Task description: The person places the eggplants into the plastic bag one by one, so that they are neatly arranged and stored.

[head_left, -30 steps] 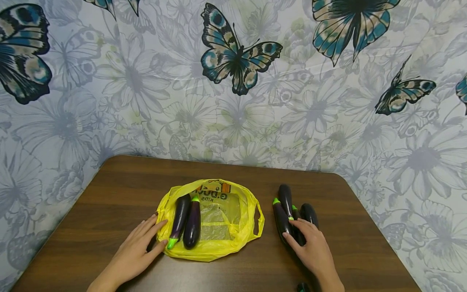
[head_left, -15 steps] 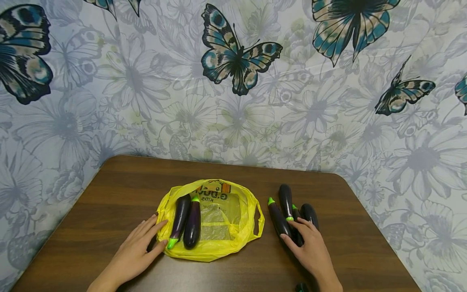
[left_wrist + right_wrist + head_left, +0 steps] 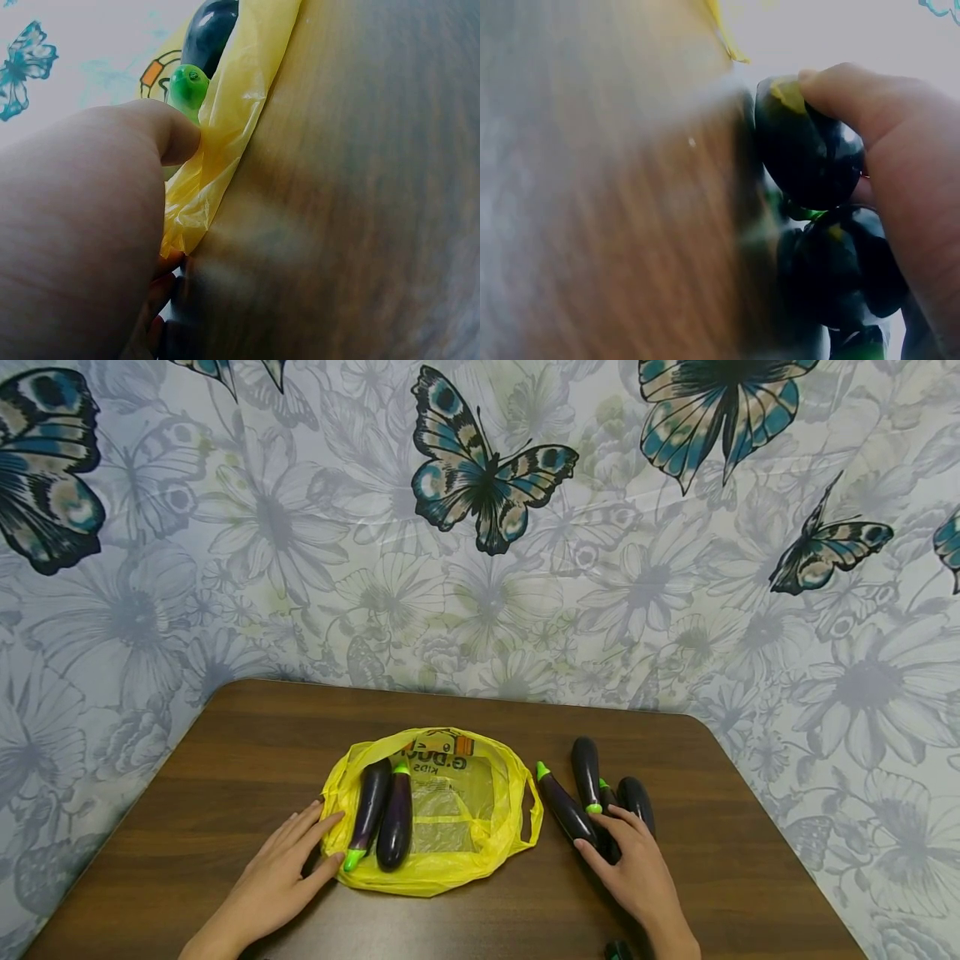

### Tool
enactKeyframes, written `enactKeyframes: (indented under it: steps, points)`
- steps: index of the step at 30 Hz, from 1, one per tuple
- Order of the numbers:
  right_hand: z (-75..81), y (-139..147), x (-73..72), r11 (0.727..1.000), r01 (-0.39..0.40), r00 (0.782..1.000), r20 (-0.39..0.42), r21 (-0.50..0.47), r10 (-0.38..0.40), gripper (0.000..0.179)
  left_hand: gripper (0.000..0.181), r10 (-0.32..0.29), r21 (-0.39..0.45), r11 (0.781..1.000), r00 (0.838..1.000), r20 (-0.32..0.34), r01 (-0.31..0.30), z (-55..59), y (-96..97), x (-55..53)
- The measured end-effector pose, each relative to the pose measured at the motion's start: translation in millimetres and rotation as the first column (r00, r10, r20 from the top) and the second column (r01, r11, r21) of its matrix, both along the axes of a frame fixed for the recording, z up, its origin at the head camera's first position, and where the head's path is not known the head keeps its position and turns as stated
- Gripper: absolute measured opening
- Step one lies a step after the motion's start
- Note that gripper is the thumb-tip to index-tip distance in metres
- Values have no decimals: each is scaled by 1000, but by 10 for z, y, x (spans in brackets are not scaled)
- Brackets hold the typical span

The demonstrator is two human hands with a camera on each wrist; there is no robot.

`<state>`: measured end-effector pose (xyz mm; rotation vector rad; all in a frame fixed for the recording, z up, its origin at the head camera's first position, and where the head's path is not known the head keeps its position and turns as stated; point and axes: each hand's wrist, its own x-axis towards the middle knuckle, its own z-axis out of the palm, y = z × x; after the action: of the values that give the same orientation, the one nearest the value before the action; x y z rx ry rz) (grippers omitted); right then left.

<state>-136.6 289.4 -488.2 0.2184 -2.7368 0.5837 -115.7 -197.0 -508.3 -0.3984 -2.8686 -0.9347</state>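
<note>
Your left hand (image 3: 281, 864) pinches the left rim of the thin yellow plastic bag (image 3: 450, 883), thumb inside, fingers outside, probably to steady its open mouth. Two glossy dark-purple eggplants with green caps (image 3: 395, 827) lie inside, against the bag's left wall. Your right hand (image 3: 637, 868) is clamped on the blunt near end of a long, dark-purple eggplant (image 3: 561, 802) right of the bag (fingers partly hidden); its cap points far left, likely to free it from the bunched dark eggplants (image 3: 585, 764) beside it on the brown wooden table (image 3: 465, 935).
</note>
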Motion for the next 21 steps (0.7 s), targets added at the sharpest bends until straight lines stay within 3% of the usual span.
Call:
enactKeyframes:
  steps: [10,21]
  points:
    - [-9,-14,1,1000,16,1000,-2,-22,-16,46,56,0,3,1000,1000,10,0,9,0,0]
    - [2,-30,-6,999,11,995,-99,-33,-14,42,55,-2,11,1000,1000,1,2,12,-3,3]
